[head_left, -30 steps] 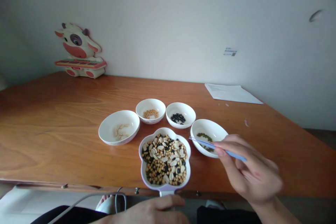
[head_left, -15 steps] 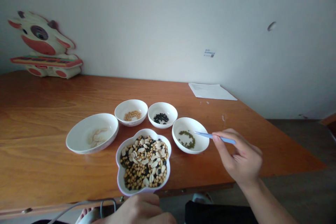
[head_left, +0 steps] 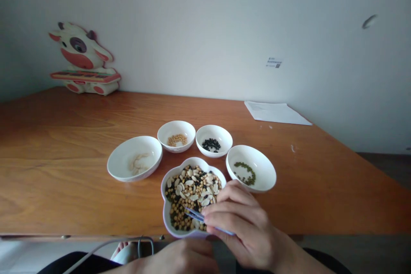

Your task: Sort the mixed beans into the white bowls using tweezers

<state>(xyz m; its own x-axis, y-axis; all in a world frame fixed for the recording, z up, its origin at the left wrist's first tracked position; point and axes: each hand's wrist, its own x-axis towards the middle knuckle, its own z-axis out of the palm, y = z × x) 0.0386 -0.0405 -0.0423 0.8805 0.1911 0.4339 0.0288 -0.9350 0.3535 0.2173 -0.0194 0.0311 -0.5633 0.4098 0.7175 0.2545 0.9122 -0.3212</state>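
Observation:
My right hand (head_left: 244,222) pinches light blue tweezers (head_left: 218,227). Their tips point left, among the mix in a scalloped, lilac-edged bowl (head_left: 166,218). That bowl holds peanut halves, yellow soybeans, black beans and small green beans. Whether the tips grip a bean is too small to tell. My left hand (head_left: 186,257) is curled at the table's front edge, just below the scalloped bowl; what its fingers hold, if anything, is hidden. Just beyond my right hand stands a white bowl (head_left: 268,167) with green beans (head_left: 247,173).
White bowls with black beans (head_left: 211,144), soybeans (head_left: 176,139) and peanut pieces (head_left: 138,163) arc behind the scalloped bowl. On the wooden table (head_left: 64,158) also stand a cow-shaped toy keyboard (head_left: 85,76) and papers (head_left: 278,112). A grey cable (head_left: 105,245) crosses the front edge.
My right hand has moved left and nearer with the tweezers, from over the green-bean bowl to the scalloped bowl. The whole view has shifted, so things appear farther right.

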